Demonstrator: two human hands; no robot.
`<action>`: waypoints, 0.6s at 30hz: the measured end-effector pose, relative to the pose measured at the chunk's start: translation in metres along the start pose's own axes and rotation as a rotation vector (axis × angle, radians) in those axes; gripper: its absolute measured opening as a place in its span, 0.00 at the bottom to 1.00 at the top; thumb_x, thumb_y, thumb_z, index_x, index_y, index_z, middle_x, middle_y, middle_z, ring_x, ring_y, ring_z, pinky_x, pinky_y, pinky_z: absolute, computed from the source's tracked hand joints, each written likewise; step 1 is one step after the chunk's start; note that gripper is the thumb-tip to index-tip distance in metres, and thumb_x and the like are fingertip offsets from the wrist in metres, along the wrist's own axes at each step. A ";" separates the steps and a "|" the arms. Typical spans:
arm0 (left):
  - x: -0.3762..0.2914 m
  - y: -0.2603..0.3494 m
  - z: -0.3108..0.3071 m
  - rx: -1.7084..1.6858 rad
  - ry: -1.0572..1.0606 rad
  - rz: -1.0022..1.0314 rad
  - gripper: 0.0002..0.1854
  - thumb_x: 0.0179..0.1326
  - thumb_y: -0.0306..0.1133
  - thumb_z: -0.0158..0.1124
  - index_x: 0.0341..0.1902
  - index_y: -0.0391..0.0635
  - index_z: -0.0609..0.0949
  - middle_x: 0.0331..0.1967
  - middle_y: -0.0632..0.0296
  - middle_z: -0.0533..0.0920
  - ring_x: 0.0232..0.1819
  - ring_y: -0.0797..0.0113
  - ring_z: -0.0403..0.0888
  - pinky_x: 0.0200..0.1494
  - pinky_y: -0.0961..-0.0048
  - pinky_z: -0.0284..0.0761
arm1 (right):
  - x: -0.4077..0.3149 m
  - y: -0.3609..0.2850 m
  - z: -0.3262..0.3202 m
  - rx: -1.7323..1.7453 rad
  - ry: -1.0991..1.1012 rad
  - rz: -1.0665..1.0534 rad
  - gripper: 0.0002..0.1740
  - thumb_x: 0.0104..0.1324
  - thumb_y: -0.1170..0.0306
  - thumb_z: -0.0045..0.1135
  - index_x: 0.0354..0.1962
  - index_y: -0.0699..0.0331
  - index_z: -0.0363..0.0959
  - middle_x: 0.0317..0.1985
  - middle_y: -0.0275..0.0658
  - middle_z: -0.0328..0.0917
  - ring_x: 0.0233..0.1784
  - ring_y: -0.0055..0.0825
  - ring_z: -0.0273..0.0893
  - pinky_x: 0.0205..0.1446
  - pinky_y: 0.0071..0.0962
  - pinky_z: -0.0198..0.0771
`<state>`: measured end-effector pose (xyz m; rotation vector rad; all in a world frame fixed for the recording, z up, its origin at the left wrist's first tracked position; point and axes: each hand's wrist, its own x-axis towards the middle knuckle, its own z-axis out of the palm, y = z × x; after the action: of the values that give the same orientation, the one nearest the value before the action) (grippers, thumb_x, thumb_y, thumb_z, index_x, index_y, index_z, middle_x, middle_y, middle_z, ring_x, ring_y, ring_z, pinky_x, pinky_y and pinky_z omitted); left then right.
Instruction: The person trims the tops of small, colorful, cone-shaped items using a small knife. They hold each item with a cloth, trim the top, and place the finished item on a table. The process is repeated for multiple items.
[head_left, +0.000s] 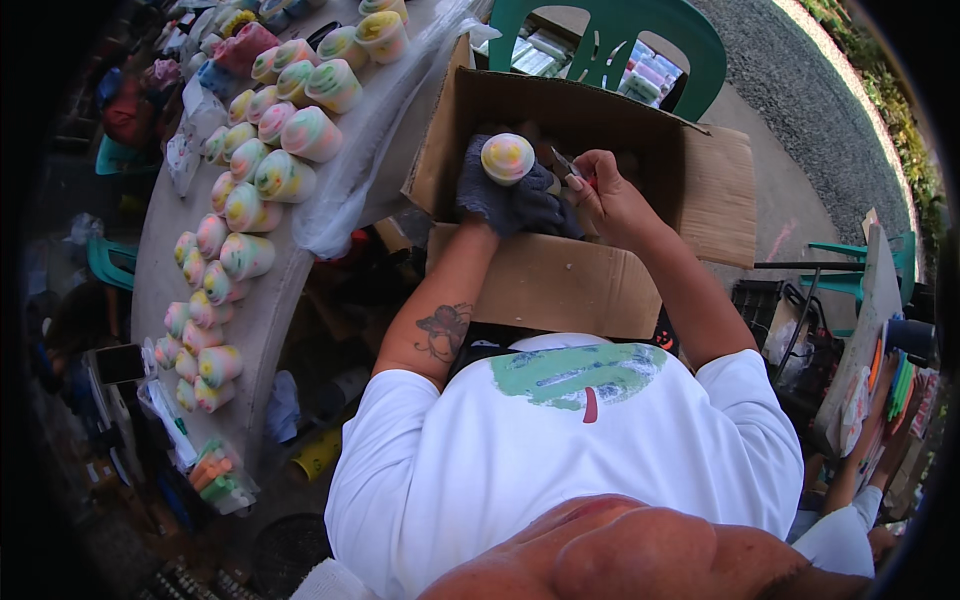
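An open cardboard box (555, 289) stands before me, with several dim round things inside. Over it, my left hand (487, 196), mostly covered by a dark grey cloth (480, 180), supports a lidded cup (508, 159) with pink and yellow swirls. Just to the right, my right hand (604, 191) grips a small knife (564, 160); its metal blade points up and left, beside the cup and not touching it. A bit of red shows at the handle between my fingers. The cloth hides most of the left fingers.
Rows of similar swirled cups (285, 176) line the stone-like table (277, 300) on the left, beside crumpled clear plastic (330, 217). A green plastic chair (690, 45) stands behind the box. Another person's arm (847, 472) shows at the lower right, near a second table (874, 315).
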<state>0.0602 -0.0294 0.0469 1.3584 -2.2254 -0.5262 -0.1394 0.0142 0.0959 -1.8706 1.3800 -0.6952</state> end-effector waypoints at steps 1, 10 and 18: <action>0.000 -0.003 0.003 0.040 0.026 0.021 0.20 0.51 0.58 0.62 0.35 0.55 0.76 0.33 0.66 0.79 0.38 0.64 0.78 0.46 0.68 0.69 | -0.004 -0.006 0.000 -0.030 -0.046 0.022 0.21 0.72 0.57 0.52 0.54 0.60 0.61 0.41 0.46 0.71 0.38 0.39 0.77 0.47 0.34 0.73; -0.006 -0.024 0.025 -0.558 0.159 -0.089 0.20 0.53 0.53 0.64 0.38 0.51 0.75 0.35 0.65 0.80 0.38 0.65 0.79 0.47 0.67 0.74 | -0.004 -0.009 0.003 -0.174 0.183 -0.355 0.11 0.59 0.69 0.67 0.40 0.62 0.79 0.34 0.40 0.75 0.34 0.38 0.79 0.36 0.35 0.72; -0.005 -0.021 0.025 -0.612 0.118 -0.109 0.22 0.52 0.53 0.66 0.38 0.49 0.74 0.36 0.64 0.80 0.39 0.65 0.80 0.46 0.67 0.75 | -0.003 -0.010 0.003 -0.307 0.212 -0.405 0.12 0.59 0.67 0.66 0.40 0.59 0.80 0.33 0.37 0.75 0.34 0.35 0.76 0.36 0.34 0.67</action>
<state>0.0632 -0.0321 0.0139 1.1421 -1.6942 -1.0339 -0.1318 0.0196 0.1020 -2.4181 1.3038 -0.9446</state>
